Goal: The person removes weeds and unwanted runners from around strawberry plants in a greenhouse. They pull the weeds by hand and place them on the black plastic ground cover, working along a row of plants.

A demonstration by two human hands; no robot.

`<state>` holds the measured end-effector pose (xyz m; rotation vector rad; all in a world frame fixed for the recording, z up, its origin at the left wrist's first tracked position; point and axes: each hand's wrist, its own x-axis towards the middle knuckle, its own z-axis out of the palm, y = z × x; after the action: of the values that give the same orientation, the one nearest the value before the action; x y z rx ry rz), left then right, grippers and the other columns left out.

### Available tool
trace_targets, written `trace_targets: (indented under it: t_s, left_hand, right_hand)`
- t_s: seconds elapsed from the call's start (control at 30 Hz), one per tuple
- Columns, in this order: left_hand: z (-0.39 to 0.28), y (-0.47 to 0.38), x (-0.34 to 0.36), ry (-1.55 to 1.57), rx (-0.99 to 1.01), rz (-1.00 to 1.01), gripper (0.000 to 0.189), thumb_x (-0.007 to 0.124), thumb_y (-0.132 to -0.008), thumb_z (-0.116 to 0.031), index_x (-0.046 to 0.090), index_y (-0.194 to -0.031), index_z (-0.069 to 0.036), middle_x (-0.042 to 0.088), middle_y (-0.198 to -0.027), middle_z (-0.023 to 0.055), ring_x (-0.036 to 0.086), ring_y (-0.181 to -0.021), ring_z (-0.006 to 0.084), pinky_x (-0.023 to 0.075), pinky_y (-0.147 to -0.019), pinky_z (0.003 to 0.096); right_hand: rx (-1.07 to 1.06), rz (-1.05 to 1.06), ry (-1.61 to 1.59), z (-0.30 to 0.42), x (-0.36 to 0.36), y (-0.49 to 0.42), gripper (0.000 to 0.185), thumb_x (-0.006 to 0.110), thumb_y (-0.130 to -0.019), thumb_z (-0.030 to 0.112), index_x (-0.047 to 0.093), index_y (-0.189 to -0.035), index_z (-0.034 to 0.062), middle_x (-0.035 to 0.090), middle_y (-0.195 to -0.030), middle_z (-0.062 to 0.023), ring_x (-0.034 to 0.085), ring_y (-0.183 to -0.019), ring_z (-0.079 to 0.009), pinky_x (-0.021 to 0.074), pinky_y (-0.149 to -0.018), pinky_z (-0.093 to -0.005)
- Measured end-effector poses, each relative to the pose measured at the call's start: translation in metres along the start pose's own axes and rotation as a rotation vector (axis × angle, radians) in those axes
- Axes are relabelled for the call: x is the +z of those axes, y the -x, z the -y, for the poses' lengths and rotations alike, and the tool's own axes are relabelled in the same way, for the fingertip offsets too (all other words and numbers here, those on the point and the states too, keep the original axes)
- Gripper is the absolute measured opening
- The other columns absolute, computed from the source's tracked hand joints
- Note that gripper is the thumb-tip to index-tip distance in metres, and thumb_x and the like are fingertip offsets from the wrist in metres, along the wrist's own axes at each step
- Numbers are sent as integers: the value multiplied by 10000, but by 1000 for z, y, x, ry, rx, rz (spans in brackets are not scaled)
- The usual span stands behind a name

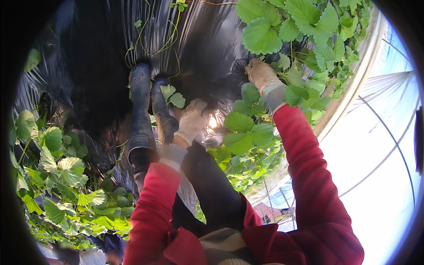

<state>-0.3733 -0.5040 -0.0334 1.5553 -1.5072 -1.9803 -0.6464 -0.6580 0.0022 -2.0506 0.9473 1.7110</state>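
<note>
My right hand (pixel 262 74), in a pale work glove, reaches in at the base of a leafy strawberry plant (pixel 263 34). Its fingertips are by the black plastic mulch film (pixel 212 56), and what they touch is hidden among stems and film. Lower down and nearer my legs is my left hand (pixel 192 121), also gloved, with its back towards me. It is over the film, beside a dark blue rubber boot (pixel 162 107), and nothing shows clearly in its fingers. A small strawberry leaf sprig (pixel 174 96) stands between that boot and the left hand.
Another strawberry plant (pixel 245 132) grows between my arms. Dense strawberry foliage (pixel 66 175) covers the left side. Thin runners (pixel 159 49) trail over the film ahead. Greenhouse plastic sheeting (pixel 374 142) with curved supports rises at right. Part of a person in dark clothing (pixel 114 243) shows at lower left.
</note>
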Motion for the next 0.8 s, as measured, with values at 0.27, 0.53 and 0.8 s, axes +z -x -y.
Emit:
trace_targets:
  t_s: [0.27, 0.53, 0.8]
  left_hand:
    - [-21, -19, 7, 36, 159, 59, 524, 570, -872, -117, 517, -1393, -90, 463, -1505, 156, 541, -1278, 392, 468, -1054, 458]
    - [-72, -68, 6, -52, 432, -27, 697, 620, -821, -32, 444, -1489, -123, 395, -1571, 123, 434, -1404, 326, 351, -1160, 456]
    - [-80, -106, 35, -173, 464, -81, 689, 615, -820, -47, 461, -1484, -153, 437, -1540, 115, 456, -1386, 322, 354, -1165, 465]
  right_hand:
    - [33, -27, 219, 30, -17, 37, 371, 617, -965, 224, 620, -1303, 73, 723, -1135, -57, 644, -1095, -261, 542, -870, -322]
    - [115, -395, -281, -90, 59, -7, 299, 519, -1004, 158, 628, -1277, 102, 652, -1242, -98, 615, -1140, -258, 485, -958, -308]
    - [342, -417, -761, -96, 81, 15, 284, 558, -963, 66, 639, -1234, 94, 658, -1210, -106, 648, -1047, -246, 521, -883, -310]
